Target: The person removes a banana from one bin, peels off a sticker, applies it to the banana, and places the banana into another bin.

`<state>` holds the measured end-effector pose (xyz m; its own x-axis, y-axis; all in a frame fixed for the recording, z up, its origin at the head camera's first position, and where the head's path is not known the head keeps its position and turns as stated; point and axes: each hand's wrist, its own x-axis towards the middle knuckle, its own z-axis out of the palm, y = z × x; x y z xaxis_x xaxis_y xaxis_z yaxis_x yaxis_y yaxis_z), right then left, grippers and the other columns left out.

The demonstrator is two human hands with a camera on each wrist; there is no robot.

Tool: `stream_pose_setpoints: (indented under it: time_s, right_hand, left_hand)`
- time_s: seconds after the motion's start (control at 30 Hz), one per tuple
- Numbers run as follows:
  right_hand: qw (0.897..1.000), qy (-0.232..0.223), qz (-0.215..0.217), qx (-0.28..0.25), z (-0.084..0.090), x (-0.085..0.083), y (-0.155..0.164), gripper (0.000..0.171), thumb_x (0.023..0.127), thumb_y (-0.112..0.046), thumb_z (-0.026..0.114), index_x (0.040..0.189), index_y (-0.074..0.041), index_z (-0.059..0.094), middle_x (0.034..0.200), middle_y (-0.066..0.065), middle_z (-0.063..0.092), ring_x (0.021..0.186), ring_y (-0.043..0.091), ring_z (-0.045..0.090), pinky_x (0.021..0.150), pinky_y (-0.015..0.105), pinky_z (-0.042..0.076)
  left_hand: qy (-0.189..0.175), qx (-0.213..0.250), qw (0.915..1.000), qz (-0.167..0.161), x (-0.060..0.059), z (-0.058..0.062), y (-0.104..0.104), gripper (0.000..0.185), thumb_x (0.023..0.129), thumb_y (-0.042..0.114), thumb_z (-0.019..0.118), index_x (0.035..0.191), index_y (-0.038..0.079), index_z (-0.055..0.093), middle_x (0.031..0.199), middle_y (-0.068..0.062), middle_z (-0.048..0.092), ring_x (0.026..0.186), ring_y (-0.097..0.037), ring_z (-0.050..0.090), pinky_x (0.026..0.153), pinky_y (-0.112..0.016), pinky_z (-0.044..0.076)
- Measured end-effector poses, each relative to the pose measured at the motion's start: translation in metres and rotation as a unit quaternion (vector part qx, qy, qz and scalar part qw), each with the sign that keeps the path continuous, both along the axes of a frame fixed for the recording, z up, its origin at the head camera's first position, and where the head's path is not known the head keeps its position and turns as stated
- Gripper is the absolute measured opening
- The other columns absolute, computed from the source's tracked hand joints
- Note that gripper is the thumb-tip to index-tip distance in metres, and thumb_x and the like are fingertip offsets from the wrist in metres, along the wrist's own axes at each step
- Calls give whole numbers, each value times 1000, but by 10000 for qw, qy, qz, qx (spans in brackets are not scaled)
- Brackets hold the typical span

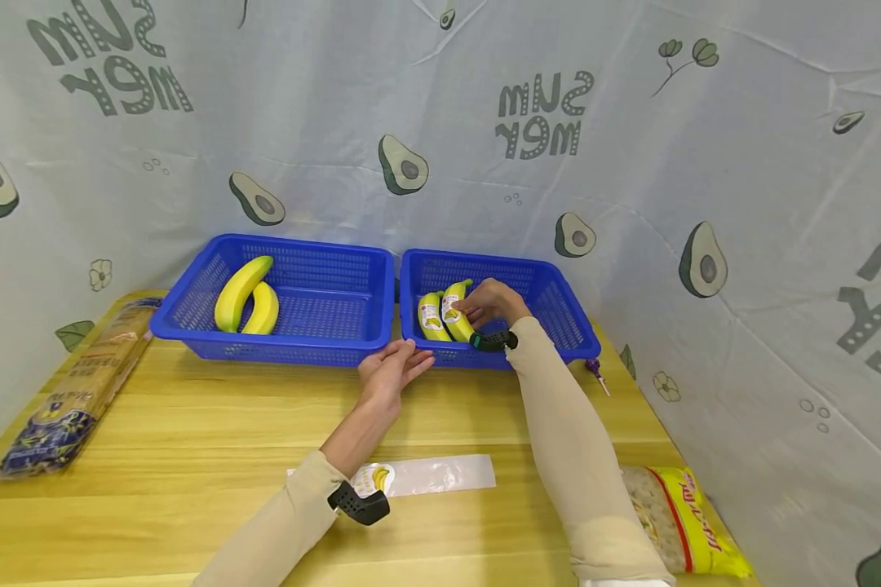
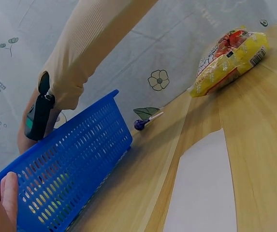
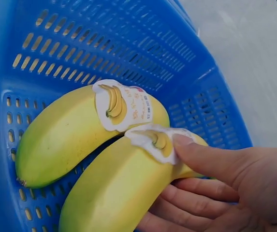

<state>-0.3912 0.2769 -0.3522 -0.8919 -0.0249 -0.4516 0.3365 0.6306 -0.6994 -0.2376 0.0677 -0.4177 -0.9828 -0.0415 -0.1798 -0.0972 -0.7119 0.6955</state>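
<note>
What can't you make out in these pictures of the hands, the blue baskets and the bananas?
- Small print on the white banana label: blurred in the right wrist view, too small in the head view.
- Left hand: cut off by the frame edge in the left wrist view.
- Far side of the labelled yellow banana: hidden by the right hand in the head view.

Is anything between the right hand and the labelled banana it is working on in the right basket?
No. The right hand already touches the banana, thumb on its label; nothing visible lies between them.
</note>
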Motion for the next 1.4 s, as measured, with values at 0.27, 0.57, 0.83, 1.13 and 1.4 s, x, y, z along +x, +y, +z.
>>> stream_pose_setpoints:
  time_s: [0.27, 0.57, 0.83, 1.13, 1.4]
  right_hand:
    - [9988, -223, 206, 389, 1, -5, -4, 50, 105, -22, 74, 143, 9, 61, 138, 25, 67, 124, 37, 70, 97, 40, 63]
    - [9961, -490, 365, 631, 2, -10, -11, 20, 106, -19, 72, 107, 1, 71, 88, 7, 64, 81, 17, 63, 77, 29, 57]
    - [9947, -631, 557, 588, 4, -11, -13, 21, 107, -18, 71, 96, 0, 68, 73, 3, 52, 63, 13, 47, 66, 27, 47]
    - [9935, -289, 561, 945, 13, -4, -10, 27, 105, -20, 74, 115, 5, 73, 96, 14, 73, 85, 21, 72, 87, 35, 62]
    - [9951, 236, 158, 951, 21, 4, -17, 59, 106, -28, 73, 149, 8, 52, 140, 27, 63, 123, 40, 69, 100, 46, 61]
  left_hand:
    - [9, -10, 10000, -11, -1, -1, 1, 10, 102, -7, 67, 98, -1, 61, 81, -14, 74, 74, -23, 78, 78, -39, 67]
    - [48, -3, 10000, -46, -3, -3, 1, 11, 102, -8, 65, 97, 0, 60, 80, -13, 74, 74, -23, 78, 77, -38, 67]
    - [-9, -44, 10000, -70, -3, -2, 0, 12, 103, -7, 65, 96, 1, 59, 80, -13, 75, 75, -23, 79, 76, -36, 67]
    - [-32, 38, 9999, -92, -1, 1, -1, 12, 103, -7, 67, 96, 0, 60, 81, -15, 75, 78, -26, 79, 76, -37, 67]
    - [-82, 69, 9997, -224, 2, 2, -5, 10, 103, -6, 67, 96, 0, 61, 81, -12, 75, 76, -22, 79, 81, -37, 67]
